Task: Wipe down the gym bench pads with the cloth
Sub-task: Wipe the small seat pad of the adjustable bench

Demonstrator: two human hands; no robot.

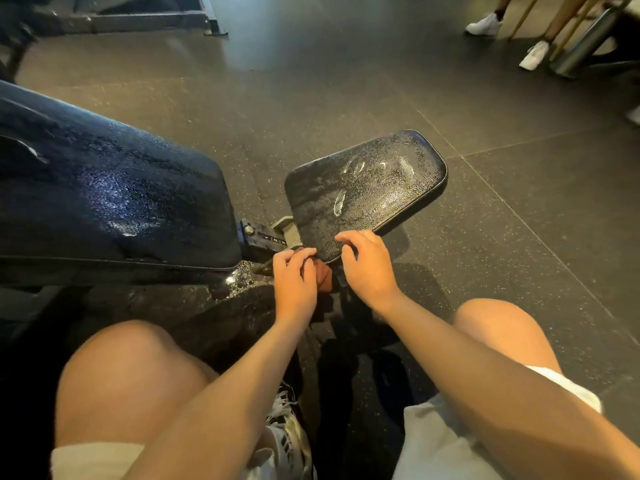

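Nearest you, your bare knees and white shorts (440,441) flank a sneaker with white laces (287,424), which sits on the floor below your wrists.

Your left hand (294,282) has its fingers (301,254) curled round a crumpled reddish-brown cloth (325,277). The hand hides most of it, so the cloth shows only as a small wad between your two hands, just under the near corner of the seat pad.

Your right hand (367,268) is just right of the cloth, its fingers (349,239) bent over that same corner. Whether they grip the edge or only rest on it, you cannot tell from here.

Beyond your right fingertips spreads the small black vinyl seat pad (367,188), beaded with droplets and marked with oval smears.

Just left of your left fingertips, a grey metal hinge bracket numbered 1, 2, 3 (277,237) stands between them and the long dark-blue back pad (104,188) of the bench, wet and glistening.

Dark speckled rubber floor tiles (519,237) lie all round.

Far past your fingers, to the upper right, are other people's white shoes (483,25) and a steel cylinder (585,46). To the upper left is a grey machine frame (138,20).
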